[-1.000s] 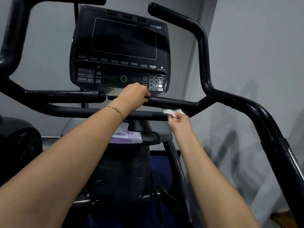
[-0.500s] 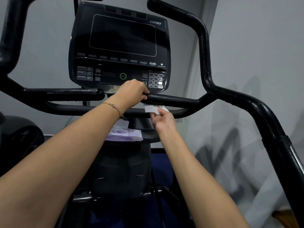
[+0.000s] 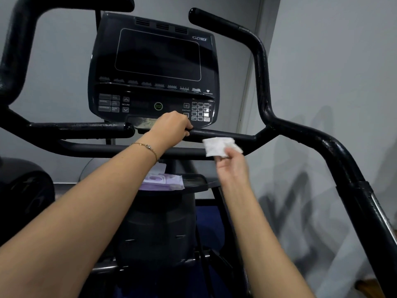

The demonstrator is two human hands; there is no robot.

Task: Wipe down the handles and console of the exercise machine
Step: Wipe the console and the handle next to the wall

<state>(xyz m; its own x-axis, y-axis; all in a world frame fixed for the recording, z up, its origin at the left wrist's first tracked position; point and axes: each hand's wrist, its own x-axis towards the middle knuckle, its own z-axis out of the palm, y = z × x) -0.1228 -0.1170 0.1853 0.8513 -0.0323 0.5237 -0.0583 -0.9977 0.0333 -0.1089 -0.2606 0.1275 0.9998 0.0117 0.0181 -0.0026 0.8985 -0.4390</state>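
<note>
1. Going by the wipe, the job looks like it's somewhere in the middle. The right hand (image 3: 233, 168) pinches a folded white wipe (image 3: 219, 146) between thumb and fingertips, up against the short inner grip bar (image 3: 227, 136), about 5 o'clock from the console (image 3: 154, 72). It's blurry there, so I can't tell if the wipe actually touches the bar or just sits in front of it.
2. The left hand (image 3: 171, 127) is wrapped over the inner end of that same bar, fingers curled round it, right at 6 o'clock under the keypad. Looks like bracing to me.
3. What's done? Honestly hard to say. The bars are shiny and speckled, which could be damp or just worn paint. There's a smudgy strip (image 3: 141, 121) on the console's bottom edge, so my guess is the console hasn't been done.
4. Probably left to do: the tall right handle (image 3: 263, 82) going up to 1 o'clock, the left handle (image 3: 12, 50) at 10 o'clock, the lower crossbar (image 3: 103, 149), plus the screen and buttons.
5. Other stuff: a purple wipes pack (image 3: 163, 182) with its flap up sits on a small tray (image 3: 199, 182) at 6 o'clock below the bars.
6. In the way: the left hand covers its own patch of bar, so that bit needs a regrip.
</note>
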